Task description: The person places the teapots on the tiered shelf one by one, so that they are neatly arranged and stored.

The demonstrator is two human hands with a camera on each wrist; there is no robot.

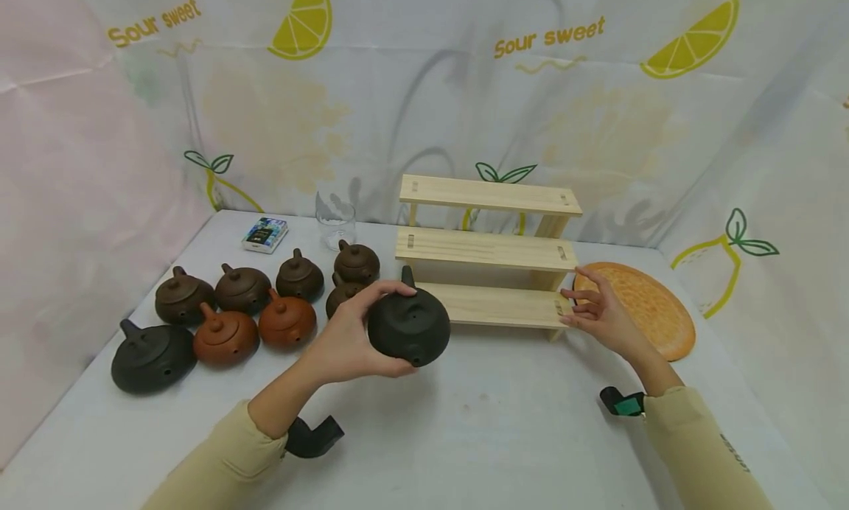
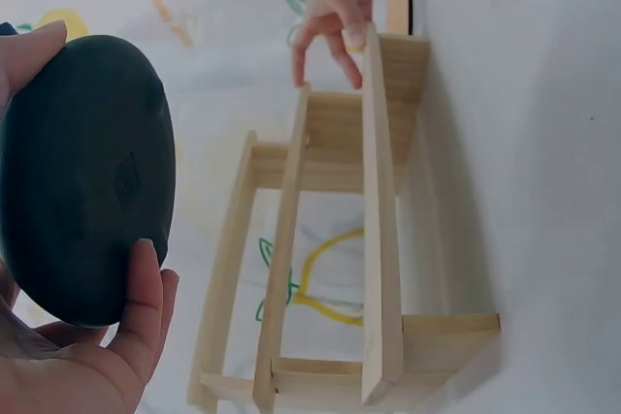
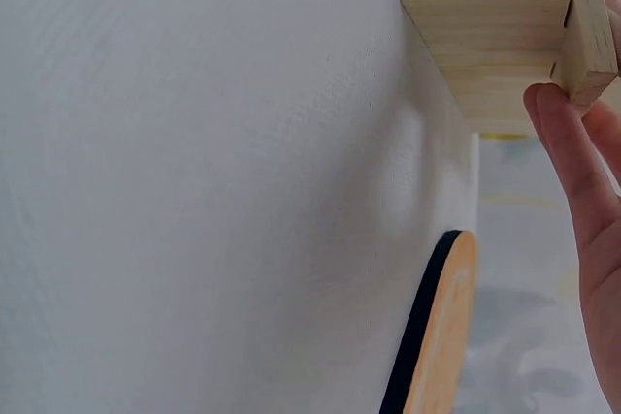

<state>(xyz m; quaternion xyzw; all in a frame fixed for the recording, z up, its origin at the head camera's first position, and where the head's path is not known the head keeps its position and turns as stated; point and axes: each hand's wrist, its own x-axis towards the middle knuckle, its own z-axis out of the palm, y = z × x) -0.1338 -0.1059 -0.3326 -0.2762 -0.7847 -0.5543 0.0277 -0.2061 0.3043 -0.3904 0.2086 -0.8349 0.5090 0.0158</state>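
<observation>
My left hand (image 1: 345, 337) grips a black teapot (image 1: 411, 326) in the air, in front of the left end of a wooden three-tier shelf (image 1: 491, 304). The teapot's handle points away in the head view and its spout toward me. In the left wrist view, its flat underside with a small stamped mark shows, with fingertips (image 2: 146, 269) on the edge. My right hand (image 1: 610, 315) pinches the right end of the lowest shelf board; its fingers (image 3: 572, 152) lie around the board's corner in the right wrist view.
At left stand several brown teapots (image 1: 242, 289), two reddish ones (image 1: 287, 322) and another black teapot (image 1: 152, 357). Behind them are a small box (image 1: 265, 234) and a clear glass (image 1: 336, 222). A round pizza-patterned board (image 1: 640, 311) lies right of the shelf, near the cloth backdrop (image 1: 424, 75).
</observation>
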